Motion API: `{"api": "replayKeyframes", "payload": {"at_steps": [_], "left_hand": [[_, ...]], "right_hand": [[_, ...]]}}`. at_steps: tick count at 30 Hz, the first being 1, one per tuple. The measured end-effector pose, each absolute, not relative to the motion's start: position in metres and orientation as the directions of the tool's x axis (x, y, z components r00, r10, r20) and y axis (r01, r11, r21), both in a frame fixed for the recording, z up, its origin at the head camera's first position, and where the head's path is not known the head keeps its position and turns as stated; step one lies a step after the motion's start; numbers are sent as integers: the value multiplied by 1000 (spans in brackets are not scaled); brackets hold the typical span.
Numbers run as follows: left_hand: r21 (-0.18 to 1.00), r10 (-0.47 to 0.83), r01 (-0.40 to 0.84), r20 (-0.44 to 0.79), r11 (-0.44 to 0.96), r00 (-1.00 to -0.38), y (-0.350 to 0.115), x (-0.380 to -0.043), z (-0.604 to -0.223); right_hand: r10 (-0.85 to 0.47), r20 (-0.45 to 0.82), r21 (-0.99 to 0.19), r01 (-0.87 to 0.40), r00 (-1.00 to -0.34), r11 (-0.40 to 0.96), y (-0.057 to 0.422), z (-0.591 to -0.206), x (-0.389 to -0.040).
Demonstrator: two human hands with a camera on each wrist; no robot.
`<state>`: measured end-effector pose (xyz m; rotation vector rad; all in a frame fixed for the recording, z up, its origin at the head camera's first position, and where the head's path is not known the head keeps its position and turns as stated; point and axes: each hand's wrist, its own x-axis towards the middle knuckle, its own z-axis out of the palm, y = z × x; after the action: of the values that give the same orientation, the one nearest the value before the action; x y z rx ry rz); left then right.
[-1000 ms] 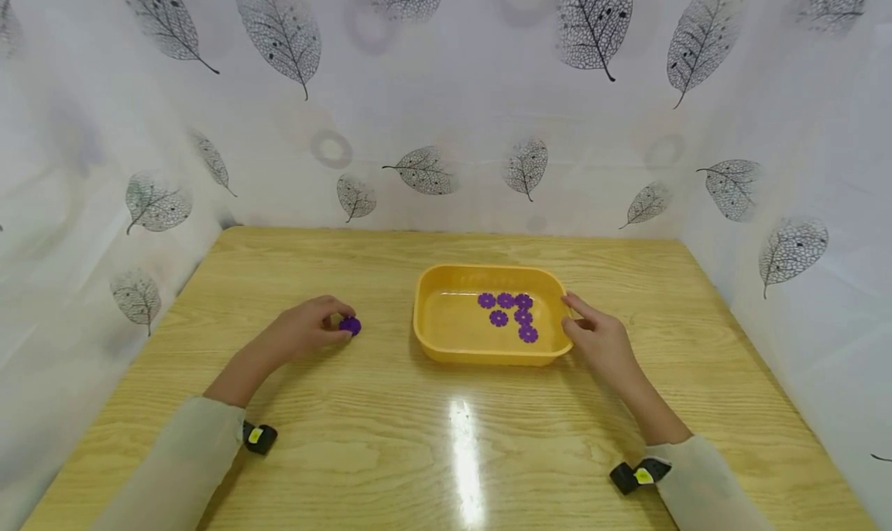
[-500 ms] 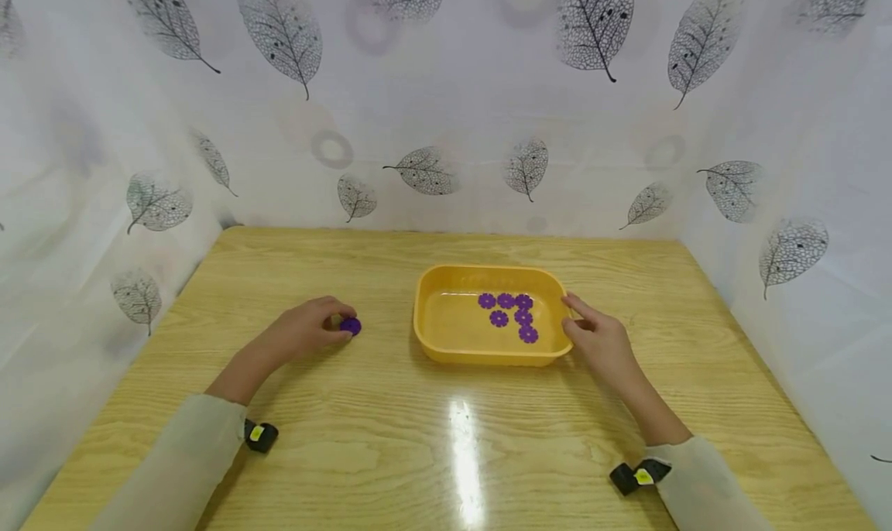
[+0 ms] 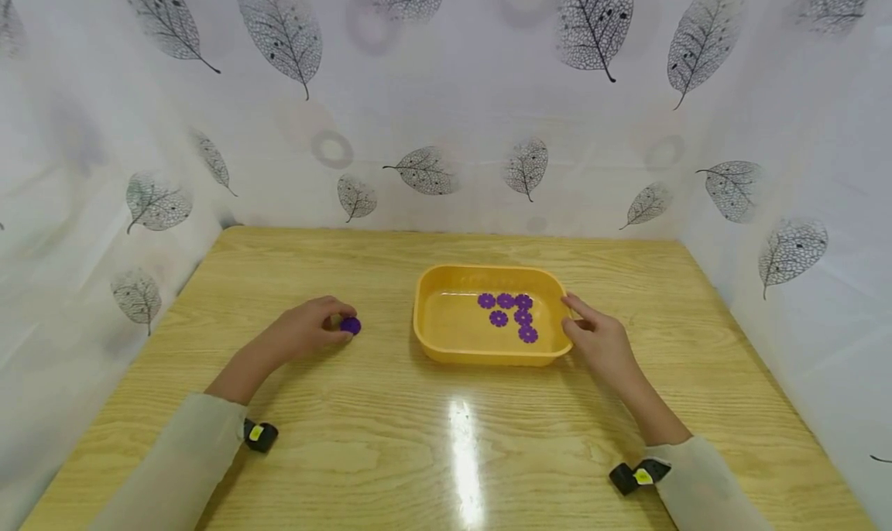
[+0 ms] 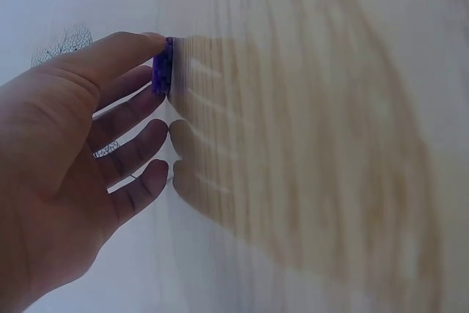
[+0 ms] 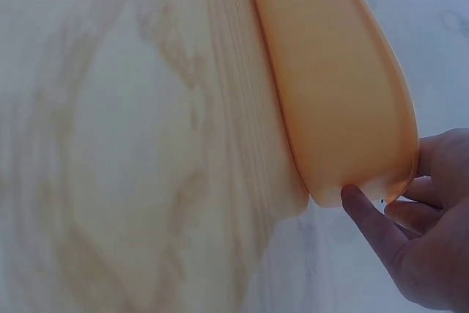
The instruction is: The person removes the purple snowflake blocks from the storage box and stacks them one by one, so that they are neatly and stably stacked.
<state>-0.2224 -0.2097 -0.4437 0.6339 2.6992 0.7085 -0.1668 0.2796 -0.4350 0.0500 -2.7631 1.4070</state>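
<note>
Left of centre on the table, my left hand (image 3: 307, 330) pinches a small stack of purple flower-shaped discs (image 3: 351, 326) between thumb and fingers. In the left wrist view, the purple stack (image 4: 163, 67) shows a thick notched edge right at the table surface, while the other fingers spread loosely below it. A yellow plastic tray (image 3: 446, 356) stands right of the stack. Several purple flower-shaped discs (image 3: 498, 319) lie flat in its right half. My right hand (image 3: 605, 349) grips the tray's right end, with thumb and fingertips at the rim and outer wall.
Wood-grain table (image 3: 390, 453) lies under everything, with a bright light reflection in front of the tray. A white curtain (image 3: 446, 105) printed with leaves closes off the back and both sides. Each wrist carries a small black camera (image 3: 260, 436).
</note>
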Motion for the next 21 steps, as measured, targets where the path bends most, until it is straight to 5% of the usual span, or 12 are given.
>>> {"api": "replayKeyframes", "payload": {"at_steps": [21], "left_hand": [[537, 472, 314, -183, 783, -862, -207, -221, -439]], "right_hand": [[-12, 45, -802, -44, -999, 596, 280, -434, -166]]}}
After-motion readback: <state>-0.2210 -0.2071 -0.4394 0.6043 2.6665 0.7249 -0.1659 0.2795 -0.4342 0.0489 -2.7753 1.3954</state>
